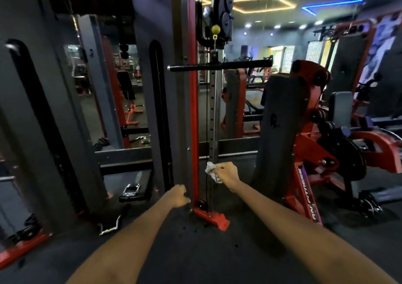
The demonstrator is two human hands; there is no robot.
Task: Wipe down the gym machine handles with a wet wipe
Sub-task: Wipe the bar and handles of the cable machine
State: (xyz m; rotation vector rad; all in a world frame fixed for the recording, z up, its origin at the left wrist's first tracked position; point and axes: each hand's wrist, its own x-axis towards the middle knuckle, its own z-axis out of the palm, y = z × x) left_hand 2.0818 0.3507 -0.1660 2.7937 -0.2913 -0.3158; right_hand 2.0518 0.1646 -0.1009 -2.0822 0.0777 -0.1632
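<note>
A straight black cable bar handle (220,65) hangs level from a pulley on the red and grey cable machine, high in the middle of the view. My right hand (228,171) is held low in front of the machine's upright, well below the bar, gripping a crumpled white wet wipe (212,171). My left hand (178,195) is lower and to the left, near the red post, with its fingers curled in and nothing in them.
The red cable post (193,101) and its perforated steel rail stand straight ahead, with a red foot on the floor. A curved bar attachment (109,227) and a chrome handle (130,189) lie on the floor at left. A red plate-loaded machine (313,144) stands at right.
</note>
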